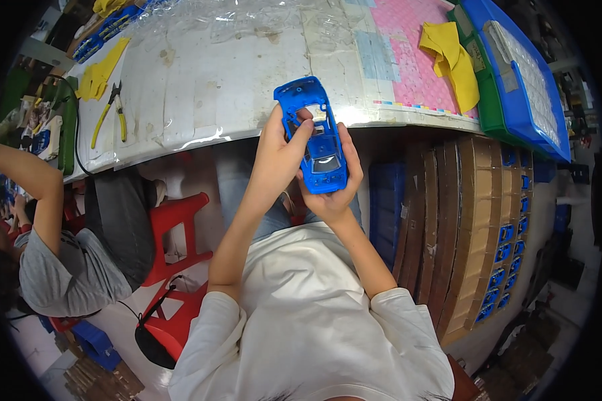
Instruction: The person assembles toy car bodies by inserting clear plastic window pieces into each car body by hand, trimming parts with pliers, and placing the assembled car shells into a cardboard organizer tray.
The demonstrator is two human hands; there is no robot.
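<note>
Between my two hands is a blue plastic toy car body shell (323, 142), its hollow inside facing up and its window openings showing. It is held over the front edge of the table. My left hand (284, 144) grips its left side, with the thumb reaching into the shell near the window opening. Along the right side and under the lower end, my right hand (338, 190) is wrapped round the shell. What the left fingertips press on inside is too small to make out.
Yellow-handled pliers (110, 117) and a yellow cloth (103, 69) lie on the white table (247, 73) at left. A second yellow cloth (451, 60) and a blue bin (515, 73) are at right. Partitioned cardboard trays (471, 220) stand below. A co-worker (73, 267) sits at left.
</note>
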